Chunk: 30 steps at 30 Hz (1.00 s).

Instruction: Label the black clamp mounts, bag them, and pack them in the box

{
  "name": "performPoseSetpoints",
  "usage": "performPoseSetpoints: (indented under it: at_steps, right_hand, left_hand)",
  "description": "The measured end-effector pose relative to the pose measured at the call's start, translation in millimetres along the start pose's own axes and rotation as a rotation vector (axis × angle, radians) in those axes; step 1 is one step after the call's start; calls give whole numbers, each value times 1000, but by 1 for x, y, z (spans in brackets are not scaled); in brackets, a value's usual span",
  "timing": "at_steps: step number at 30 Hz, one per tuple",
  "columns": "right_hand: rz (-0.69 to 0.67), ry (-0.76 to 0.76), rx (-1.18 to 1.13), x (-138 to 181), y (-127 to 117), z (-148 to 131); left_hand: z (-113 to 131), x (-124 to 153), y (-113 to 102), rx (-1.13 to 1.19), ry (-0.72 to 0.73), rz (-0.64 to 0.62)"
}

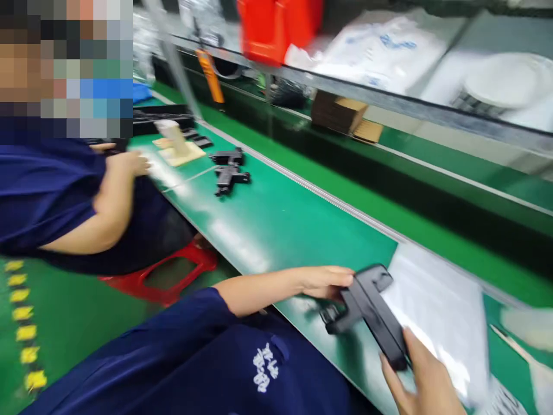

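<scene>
While handling the black part [380, 323] just above the bench [285, 230], support both ends before turning or shifting anything. Left grip [324, 281] closed on the upper end, with fingers partly hidden behind. Right grip [427, 380] only partway closed, with thumb and finger set to either side of the lower end; impossible to tell, through the blur, how firmly pressed. For good control, let the left grip carry most of the weight, then settle the right thumb and finger squarely on the flat sides rather than on the end corner. Mind the short side arm [348, 320], jutting out just below the left grip: likely to knock against the bench if rotated carelessly. Use light, even pressure, probably enough for so slim a casing, and avoid pinching across the recess [382, 280] to the right of the left grip. Beyond the right grip, note the white sheet [436, 328] on the bench, perhaps kinder to the finish than bare surface. Well to the left of the left grip, leave the other black parts [231, 167] undisturbed, and farther left again, give the co-worker's hand [137, 163] plenty of room.
</scene>
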State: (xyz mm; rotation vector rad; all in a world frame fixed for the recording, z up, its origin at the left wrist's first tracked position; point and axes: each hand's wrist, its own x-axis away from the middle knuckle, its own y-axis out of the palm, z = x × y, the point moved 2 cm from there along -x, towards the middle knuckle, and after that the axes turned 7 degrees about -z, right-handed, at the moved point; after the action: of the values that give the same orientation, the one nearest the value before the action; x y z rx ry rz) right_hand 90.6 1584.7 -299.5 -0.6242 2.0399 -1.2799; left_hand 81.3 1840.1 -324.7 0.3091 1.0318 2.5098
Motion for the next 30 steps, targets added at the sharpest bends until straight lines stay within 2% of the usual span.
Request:
performPoseSetpoints:
  at_steps: [2, 3, 5, 6, 9, 10, 12, 14, 16, 19, 22, 24, 26, 28, 30]
  right_hand:
    - [38, -118, 35, 0, -7, -7]
    - [41, -94, -21, -1, -6, -7]
    - [52, 68, -287, -3, 0, -3]
    - [83, 216, -473, -2, 6, 0]
    - [36, 623, -1053, -1, 29, 4]
    - [5, 696, -1217, -1, 36, 3]
    - [-16, 747, -1440, -1, 41, 0]
    - [10, 729, -1502, 0, 39, -1]
    - [33, 629, -1365, 2, 31, 0]
    - [102, 303, -834, 7, 15, 0]
    - [165, 9, -347, 11, 6, -1]
    - [244, -41, -181, 13, 6, 3]
    - [344, -29, -86, 13, 8, 8]
    - [438, -20, -28, 13, 11, 12]
    - [511, -22, 8, 13, 14, 12]
  left_hand:
    - [5, 6, 3, -210, 24, 132]
    - [6, 7, 5, -318, 48, 202]
    - [4, 9, 5, -517, 114, 315]
    - [3, 11, 5, -604, 146, 342]
    - [-2, 19, 4, -803, 224, 345]
    - [-3, 22, 4, -855, 229, 328]
    - [-3, 26, 5, -952, 208, 308]
    - [-3, 27, 5, -1009, 163, 318]
    - [-5, 25, 3, -947, 143, 367]
    - [-13, 17, -3, -628, 115, 401]
    - [-16, 13, -6, -436, 105, 328]
    - [-11, 15, -3, -562, 158, 238]
    - [-3, 18, 5, -835, 256, 121]
    - [4, 22, 14, -1096, 394, -11]
    - [8, 24, 21, -1243, 542, -110]
